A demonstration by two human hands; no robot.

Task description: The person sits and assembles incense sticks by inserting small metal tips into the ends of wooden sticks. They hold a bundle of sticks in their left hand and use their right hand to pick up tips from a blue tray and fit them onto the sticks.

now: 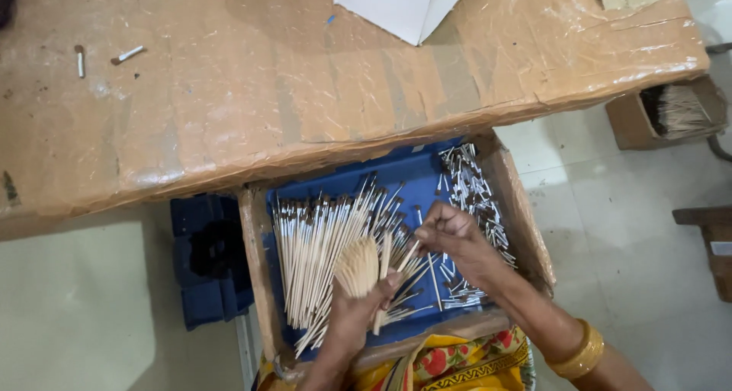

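Nearest lay the yellow patterned cloth (450, 364) on the lap. Above it, the left hand (352, 315) kept a closed grip on a bundle of pale sticks (358, 267). The right hand (450, 234) pinched one stick (409, 255) over the blue-lined tray (412, 173) below the cardboard-covered table (267, 78).

Bare forearms, one bangle, bright printed cloth

The person is wearing a gold bangle (577, 353) at lower right and yellow, red-flowered clothing (450, 363) along the bottom edge.
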